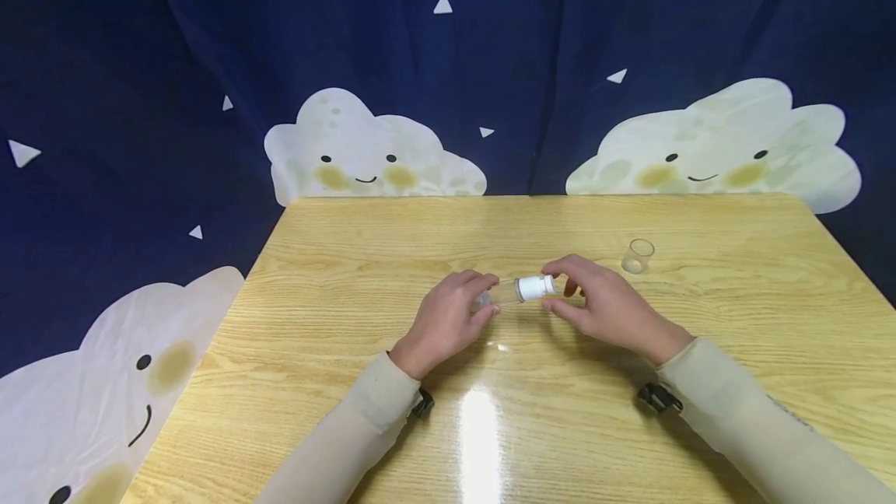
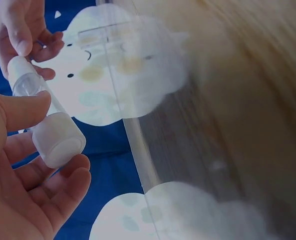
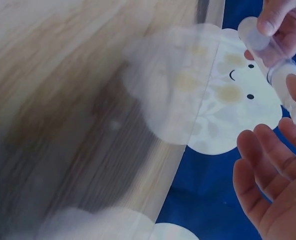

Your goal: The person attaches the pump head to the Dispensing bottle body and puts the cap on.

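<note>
One dark blue cloth curtain [image 1: 420, 45] runs behind and down the left, printed with three white cartoon clouds [image 1: 364, 150]. Before it lies a pale yellow wood-grain table [image 1: 294, 317]. Two long cream sleeves [image 1: 343, 434] reach in from the near edge, each ending at a bare wrist. The left hand [image 1: 446, 319] pinches, thumb against fingers, the base end of a slim cylindrical bottle [image 1: 530, 288], transparent with a white collar and a narrower white tip. On the right hand [image 1: 616, 306], thumb and index finger stand apart about that tip and the other fingers are loosely bent — whether any fingertip touches it, I cannot tell. The bottle is held sideways over the table, between the hands, its tip toward the right one. Beyond the right hand — well apart from the bottle — a short, clear, open-topped cylindrical cup [image 1: 637, 257] stands upright on the table. Each sleeve has one small black buckle [image 1: 658, 398] near the wrist. Smallest are the white triangles [image 1: 443, 5] scattered over the curtain.
</note>
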